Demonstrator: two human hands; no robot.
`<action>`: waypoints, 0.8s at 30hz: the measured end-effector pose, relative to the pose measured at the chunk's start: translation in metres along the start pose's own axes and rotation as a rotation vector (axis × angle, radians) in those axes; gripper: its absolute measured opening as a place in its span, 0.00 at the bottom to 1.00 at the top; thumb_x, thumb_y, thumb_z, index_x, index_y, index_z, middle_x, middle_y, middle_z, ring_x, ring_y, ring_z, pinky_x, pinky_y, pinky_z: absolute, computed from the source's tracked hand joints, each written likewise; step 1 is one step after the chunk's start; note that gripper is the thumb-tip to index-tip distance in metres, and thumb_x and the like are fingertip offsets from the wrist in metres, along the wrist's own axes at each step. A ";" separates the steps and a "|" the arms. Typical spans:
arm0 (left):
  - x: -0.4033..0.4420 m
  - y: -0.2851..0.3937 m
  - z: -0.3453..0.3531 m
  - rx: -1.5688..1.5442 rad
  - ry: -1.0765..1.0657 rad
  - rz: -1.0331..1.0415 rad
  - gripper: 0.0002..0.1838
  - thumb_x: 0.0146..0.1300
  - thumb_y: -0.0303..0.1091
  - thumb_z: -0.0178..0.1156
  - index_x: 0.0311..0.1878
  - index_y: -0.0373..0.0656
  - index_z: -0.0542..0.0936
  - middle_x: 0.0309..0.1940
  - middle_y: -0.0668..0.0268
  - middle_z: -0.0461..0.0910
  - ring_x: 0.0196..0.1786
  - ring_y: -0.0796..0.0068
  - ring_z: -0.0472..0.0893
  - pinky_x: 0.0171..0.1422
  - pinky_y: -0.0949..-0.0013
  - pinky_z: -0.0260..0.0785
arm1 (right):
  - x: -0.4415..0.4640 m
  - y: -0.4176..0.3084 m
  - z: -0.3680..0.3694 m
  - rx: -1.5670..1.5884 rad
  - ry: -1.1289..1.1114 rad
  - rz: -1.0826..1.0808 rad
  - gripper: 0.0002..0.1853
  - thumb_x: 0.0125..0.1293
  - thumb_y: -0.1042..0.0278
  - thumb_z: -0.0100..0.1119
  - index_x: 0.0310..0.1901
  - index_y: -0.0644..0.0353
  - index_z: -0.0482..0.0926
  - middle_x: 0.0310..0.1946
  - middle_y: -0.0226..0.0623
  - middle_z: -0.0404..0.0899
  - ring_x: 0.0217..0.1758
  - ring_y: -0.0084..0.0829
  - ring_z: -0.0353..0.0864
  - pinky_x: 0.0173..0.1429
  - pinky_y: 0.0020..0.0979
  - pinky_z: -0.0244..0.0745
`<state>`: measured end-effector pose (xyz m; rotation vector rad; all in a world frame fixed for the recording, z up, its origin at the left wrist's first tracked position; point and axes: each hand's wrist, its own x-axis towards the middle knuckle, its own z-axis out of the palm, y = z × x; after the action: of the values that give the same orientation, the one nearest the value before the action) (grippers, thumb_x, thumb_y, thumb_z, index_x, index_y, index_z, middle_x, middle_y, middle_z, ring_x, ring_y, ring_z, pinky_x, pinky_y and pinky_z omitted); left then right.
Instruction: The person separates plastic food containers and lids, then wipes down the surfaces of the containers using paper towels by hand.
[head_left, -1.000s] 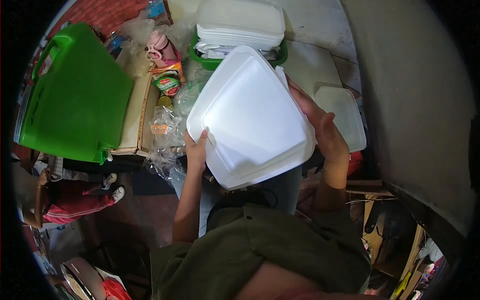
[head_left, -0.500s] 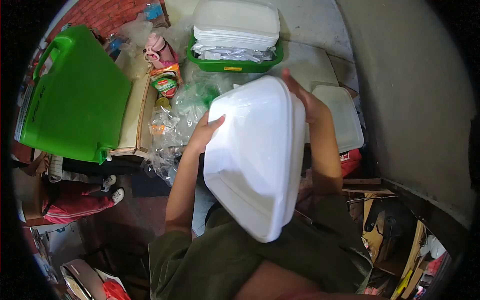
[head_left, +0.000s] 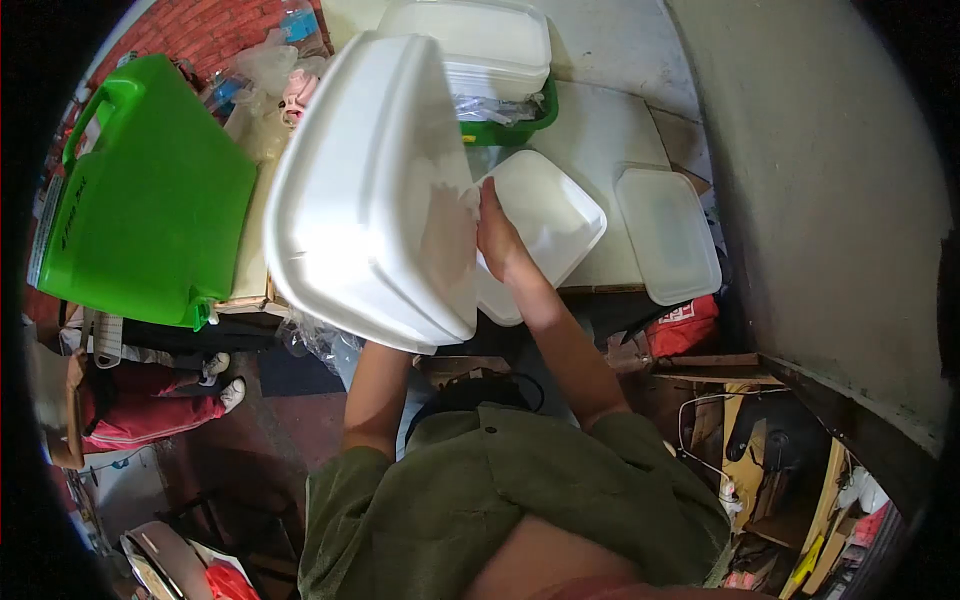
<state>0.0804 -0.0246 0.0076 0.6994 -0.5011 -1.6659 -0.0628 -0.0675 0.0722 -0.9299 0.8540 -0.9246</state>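
A large white plastic tub [head_left: 340, 180] is held up tilted on its side at the left, with its base facing right. My left forearm runs up behind its lower rim, and the tub hides my left hand. Against the base lies my right hand [head_left: 498, 238], thumb side up, some of its fingers out of sight. Just behind that hand, a second white tub [head_left: 560, 215] sits open side up at the table's front edge. A translucent white lid [head_left: 668, 235] lies flat farther right.
Stacked white lids [head_left: 490, 40] top a green basin [head_left: 540, 118] at the back. A large green case [head_left: 150, 200] stands left, near a pink bottle [head_left: 298, 95]. A grey wall [head_left: 820, 200] bounds the right. Another person's red trousers [head_left: 150, 405] show lower left.
The held tub has swung up and left and turned its base to the right. My right hand moved left with it. The second tub and more of the table now show.
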 end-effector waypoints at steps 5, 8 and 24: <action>-0.012 -0.017 -0.001 -0.098 0.022 0.024 0.26 0.64 0.32 0.59 0.62 0.34 0.66 0.54 0.57 0.74 0.53 0.69 0.76 0.55 0.67 0.71 | -0.021 0.004 0.005 0.286 -0.217 0.050 0.37 0.73 0.37 0.32 0.72 0.60 0.53 0.69 0.40 0.60 0.70 0.31 0.59 0.72 0.32 0.51; -0.009 -0.024 -0.001 -0.151 0.035 0.051 0.25 0.64 0.32 0.59 0.62 0.34 0.66 0.54 0.57 0.74 0.53 0.69 0.76 0.55 0.66 0.70 | -0.031 0.021 0.010 0.406 -0.269 0.108 0.34 0.74 0.42 0.36 0.70 0.61 0.55 0.66 0.40 0.64 0.69 0.30 0.61 0.71 0.31 0.53; 0.069 -0.019 -0.019 -0.415 0.342 0.625 0.24 0.64 0.29 0.59 0.61 0.34 0.66 0.53 0.57 0.74 0.53 0.68 0.75 0.56 0.65 0.70 | -0.123 0.026 0.019 -0.571 0.008 -0.785 0.42 0.70 0.48 0.41 0.69 0.80 0.41 0.71 0.68 0.39 0.78 0.54 0.36 0.77 0.47 0.29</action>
<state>0.0712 -0.0871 -0.0307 0.4409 -0.0962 -0.9878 -0.0822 0.0579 0.0794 -1.8318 0.7743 -1.3757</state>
